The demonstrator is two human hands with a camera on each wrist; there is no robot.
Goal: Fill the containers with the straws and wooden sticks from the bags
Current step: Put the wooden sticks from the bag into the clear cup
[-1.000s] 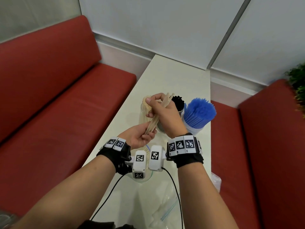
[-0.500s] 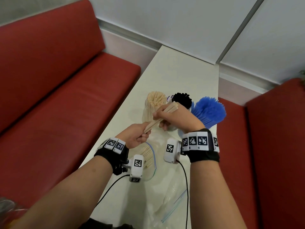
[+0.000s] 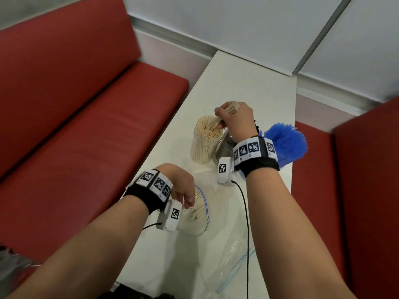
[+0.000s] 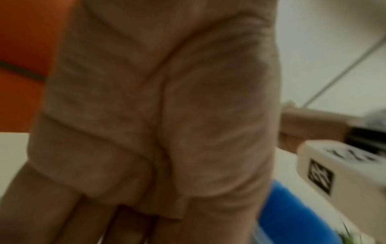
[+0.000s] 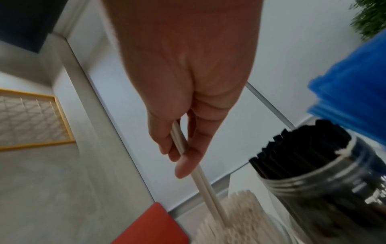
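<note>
My right hand point(image 3: 222, 120) grips a small bundle of beige straws point(image 3: 232, 107), tilted, with the lower ends among the beige straws in the clear jar point(image 3: 205, 152). In the right wrist view thumb and fingers point(image 5: 181, 165) pinch the bundle point(image 5: 200, 178) above that jar point(image 5: 240, 214). My left hand point(image 3: 187, 201) hangs with relaxed fingers over an open zip bag point(image 3: 194, 225) that holds more beige straws point(image 3: 198, 203); I cannot tell whether it touches them. The left wrist view shows only the blurred palm point(image 4: 146, 132).
A jar of black straws point(image 5: 323, 165) stands right of the beige jar, mostly hidden behind my right wrist in the head view. A cup of blue straws point(image 3: 285, 143) is at the table's right edge. An empty zip bag point(image 3: 235, 262) lies near me. Red benches flank the narrow white table point(image 3: 248, 83).
My left hand let go of the bundle and dropped to the bag. My right hand carried the bundle over to the beige jar and lowered its ends in.
</note>
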